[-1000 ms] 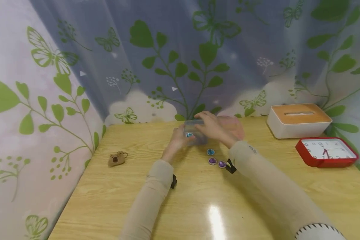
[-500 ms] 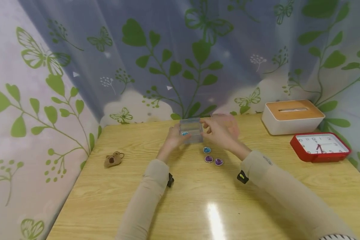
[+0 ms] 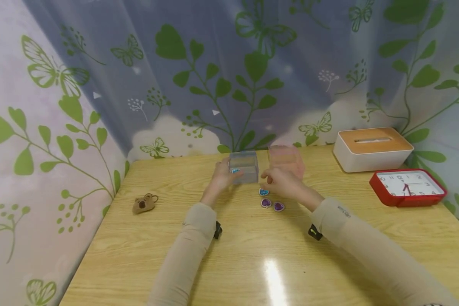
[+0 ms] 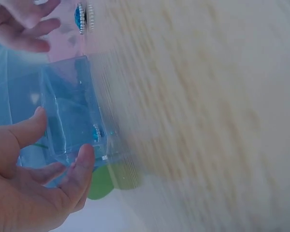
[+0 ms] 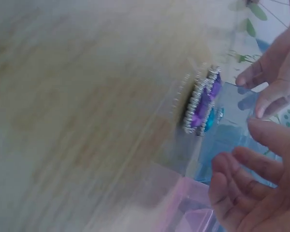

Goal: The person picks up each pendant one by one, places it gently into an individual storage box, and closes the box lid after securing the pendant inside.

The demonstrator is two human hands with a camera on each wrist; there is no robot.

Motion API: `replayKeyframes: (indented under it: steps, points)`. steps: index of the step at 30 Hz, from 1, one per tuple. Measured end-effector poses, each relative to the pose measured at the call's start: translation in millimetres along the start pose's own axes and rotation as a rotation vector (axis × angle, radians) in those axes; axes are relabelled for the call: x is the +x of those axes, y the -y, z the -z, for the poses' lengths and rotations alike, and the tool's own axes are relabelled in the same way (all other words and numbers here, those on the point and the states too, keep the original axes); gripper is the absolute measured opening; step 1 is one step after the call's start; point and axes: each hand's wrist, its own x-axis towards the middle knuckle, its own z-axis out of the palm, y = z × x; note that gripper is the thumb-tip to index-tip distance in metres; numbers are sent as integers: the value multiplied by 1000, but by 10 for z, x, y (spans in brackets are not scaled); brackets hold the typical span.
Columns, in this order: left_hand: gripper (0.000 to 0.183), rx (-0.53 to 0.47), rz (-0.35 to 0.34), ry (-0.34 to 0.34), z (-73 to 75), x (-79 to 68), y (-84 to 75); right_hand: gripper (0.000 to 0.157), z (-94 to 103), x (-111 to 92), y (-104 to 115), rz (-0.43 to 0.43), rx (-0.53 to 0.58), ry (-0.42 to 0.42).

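A see-through blue box (image 3: 248, 175) stands near the back of the table, with one blue gem (image 4: 96, 133) lying inside. My left hand (image 3: 221, 177) holds the box's left end, thumb on one side and fingers on the other. Just in front lie a loose blue heart-shaped gem (image 3: 264, 192) and two purple heart-shaped gems (image 3: 266, 203), all rimmed with silver beads. My right hand (image 3: 284, 182) hovers right beside the loose blue gem, its fingers loosely bent and nothing between them. Behind that hand is a see-through pink box (image 3: 284, 155).
A brown bear-shaped pouch (image 3: 143, 203) lies at the left of the wooden table (image 3: 245, 259). To the right stand a white tissue box (image 3: 361, 161) with a wooden top and a red clock (image 3: 407, 189). A patterned curtain (image 3: 199, 85) hangs behind.
My right hand has left the blue box's right side and come down and nearer, toward the loose blue gem. The left hand stays on the box. Earlier, the view shifted slightly.
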Motion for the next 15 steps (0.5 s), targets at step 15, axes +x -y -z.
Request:
replayKeyframes:
  steps: [15]
  points:
    - [80, 9, 3, 9, -4, -25, -2, 23, -168, -4, 64, -97, -147, 51]
